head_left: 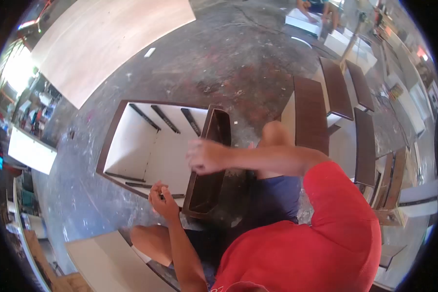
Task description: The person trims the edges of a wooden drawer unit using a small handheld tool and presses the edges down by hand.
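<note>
A dark brown cabinet shell with a white interior (168, 151) lies on the floor before me, its open side facing up. Black drawer rails (165, 119) run along two of its inner walls. My left hand (163, 198) is at the cabinet's near edge, fingers curled together by the lower rails; whatever they hold is too small to name. Over the cabinet's right side, beside the brown hollow end section (207, 187), is my right hand (203, 156), blurred by motion, so its fingers cannot be made out.
Brown-fronted drawers (311, 114) stand on the right. A large pale board (112, 39) lies at the upper left, and another panel (114, 263) at the lower left. Another person's hands (312, 10) are at a white piece at the top right.
</note>
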Motion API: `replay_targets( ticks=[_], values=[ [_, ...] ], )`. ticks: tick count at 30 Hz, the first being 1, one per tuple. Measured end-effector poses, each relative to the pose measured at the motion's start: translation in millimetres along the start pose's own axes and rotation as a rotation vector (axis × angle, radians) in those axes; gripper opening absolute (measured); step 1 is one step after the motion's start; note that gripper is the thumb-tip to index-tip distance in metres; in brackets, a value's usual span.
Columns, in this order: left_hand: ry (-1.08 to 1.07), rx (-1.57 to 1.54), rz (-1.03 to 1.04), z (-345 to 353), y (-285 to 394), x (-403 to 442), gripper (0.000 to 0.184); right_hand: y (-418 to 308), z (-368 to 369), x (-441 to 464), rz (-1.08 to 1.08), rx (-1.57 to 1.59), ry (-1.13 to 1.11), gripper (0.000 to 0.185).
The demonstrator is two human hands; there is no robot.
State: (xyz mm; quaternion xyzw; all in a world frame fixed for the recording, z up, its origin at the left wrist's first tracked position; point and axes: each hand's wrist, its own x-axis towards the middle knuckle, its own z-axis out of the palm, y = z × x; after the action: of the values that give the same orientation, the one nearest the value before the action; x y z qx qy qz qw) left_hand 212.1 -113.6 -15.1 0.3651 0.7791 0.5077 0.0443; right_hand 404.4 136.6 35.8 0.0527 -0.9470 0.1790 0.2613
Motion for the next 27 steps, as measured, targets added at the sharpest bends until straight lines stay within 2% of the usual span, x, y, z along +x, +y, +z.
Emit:
replay_targets(
  ticks=[4,5,9,13,16,19,22,25,27],
  values=[
    [-0.007,0.084,0.029,-3.6,17.8,-0.5,0.031,-62.2,41.6,7.4,-0.151,0.017,-0.040,0.014],
    [0.021,0.039,0.026,-2.9,14.6,-2.0,0.031,-77.4,53.6,10.2,-0.181,-0.007,-0.081,0.015],
    [0.123,-0.164,-0.012,4.3,4.3,-6.2,0.031,-113.4,64.5,14.5,-0.184,0.076,0.026,0.015],
    [0.178,-0.321,-0.024,7.4,5.5,-7.0,0.030,-86.1,38.6,18.0,-0.093,0.087,0.002,0.018],
    [0.183,-0.340,-0.026,7.6,8.4,-6.9,0.028,-91.7,44.1,22.2,-0.088,0.013,-0.102,0.017],
    [0.232,-0.301,0.007,4.5,20.1,-8.3,0.027,-130.6,75.4,24.2,-0.142,-0.008,-0.067,0.018],
    [0.296,-0.320,-0.004,7.3,23.4,-7.0,0.026,-125.8,74.4,23.4,-0.109,0.078,-0.083,0.018],
    [0.306,-0.306,-0.032,7.8,23.7,-6.1,0.025,-106.8,55.0,25.6,-0.049,-0.043,-0.060,0.018],
    [0.278,-0.253,-0.039,3.1,25.8,-7.1,0.024,-116.2,66.9,28.3,-0.070,-0.028,-0.146,0.016]
  ],
)
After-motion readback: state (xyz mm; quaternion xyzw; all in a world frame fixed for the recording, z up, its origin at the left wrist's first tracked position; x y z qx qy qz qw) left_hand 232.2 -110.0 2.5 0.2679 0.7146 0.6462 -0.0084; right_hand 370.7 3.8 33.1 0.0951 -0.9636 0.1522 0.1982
